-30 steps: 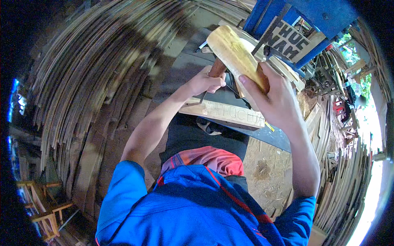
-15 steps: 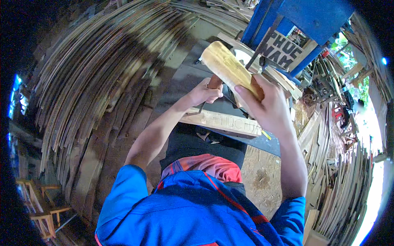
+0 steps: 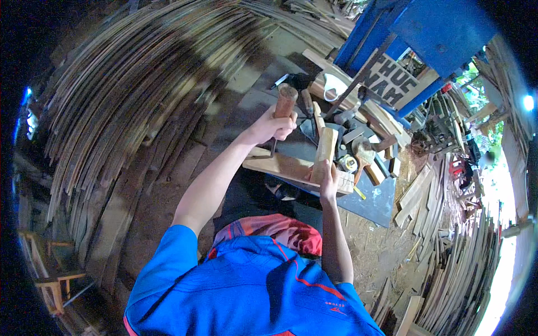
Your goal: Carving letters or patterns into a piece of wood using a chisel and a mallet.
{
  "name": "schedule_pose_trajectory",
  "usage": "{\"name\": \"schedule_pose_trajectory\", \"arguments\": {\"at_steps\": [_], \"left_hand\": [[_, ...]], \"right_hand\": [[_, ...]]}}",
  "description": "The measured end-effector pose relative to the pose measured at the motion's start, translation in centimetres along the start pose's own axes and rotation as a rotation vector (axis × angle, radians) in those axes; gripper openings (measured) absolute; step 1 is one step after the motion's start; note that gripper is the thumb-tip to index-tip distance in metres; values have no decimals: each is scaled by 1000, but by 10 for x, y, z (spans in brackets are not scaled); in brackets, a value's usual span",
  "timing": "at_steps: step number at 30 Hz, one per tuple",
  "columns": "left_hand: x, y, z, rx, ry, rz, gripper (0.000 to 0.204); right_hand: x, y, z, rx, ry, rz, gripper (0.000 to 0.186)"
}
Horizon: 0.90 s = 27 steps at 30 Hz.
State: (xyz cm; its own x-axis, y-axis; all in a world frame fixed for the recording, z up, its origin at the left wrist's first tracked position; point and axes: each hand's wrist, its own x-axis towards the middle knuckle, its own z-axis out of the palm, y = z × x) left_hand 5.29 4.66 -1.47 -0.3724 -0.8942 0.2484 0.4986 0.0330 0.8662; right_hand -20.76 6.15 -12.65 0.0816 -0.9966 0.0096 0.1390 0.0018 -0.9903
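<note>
My left hand (image 3: 269, 126) is closed round the reddish-brown wooden handle of a chisel (image 3: 286, 98), held upright with its metal shank down at the left part of a pale board (image 3: 266, 164). The board lies along the bench's near edge and carries lettering at its right end. My right hand (image 3: 329, 182) grips the pale wooden mallet (image 3: 326, 143), which is now low over the board's right half, its far end pointing away from me. Whether it touches the board is unclear. Beyond both hands lie wood-handled tools (image 3: 367, 148) and a tape measure (image 3: 347, 164).
A dark bench top (image 3: 375, 207) carries offcuts and a white curved object (image 3: 333, 85). Behind stands a blue machine (image 3: 434, 31) with a blade and a lettered board. Long timber strips (image 3: 112, 101) lie on the left; more timber (image 3: 459, 280) and clutter fill the right.
The mallet has dropped from high beside the chisel toward the board's right part, my right hand moving down and left with it. My left hand still holds the chisel, its top now uncovered.
</note>
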Motion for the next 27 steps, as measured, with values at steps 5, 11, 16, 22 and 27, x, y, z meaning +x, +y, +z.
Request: {"name": "schedule_pose_trajectory", "arguments": {"at_steps": [5,11,16,22,27], "left_hand": [[-1,7,-13,-90,-4,30,23],[0,7,-22,-54,-7,53,29],[2,12,-18,-167,-1,53,29],[4,18,-16,-76,12,53,29],[3,12,-15,-41,-28,28,30]], "right_hand": [[11,10,-13,-81,-61,110,37],[14,7,-12,-118,-106,111,41],[16,17,-19,-180,-97,45,40],[17,16,-19,-161,-102,85,38],[11,3,-12,-109,-130,101,38]]}}
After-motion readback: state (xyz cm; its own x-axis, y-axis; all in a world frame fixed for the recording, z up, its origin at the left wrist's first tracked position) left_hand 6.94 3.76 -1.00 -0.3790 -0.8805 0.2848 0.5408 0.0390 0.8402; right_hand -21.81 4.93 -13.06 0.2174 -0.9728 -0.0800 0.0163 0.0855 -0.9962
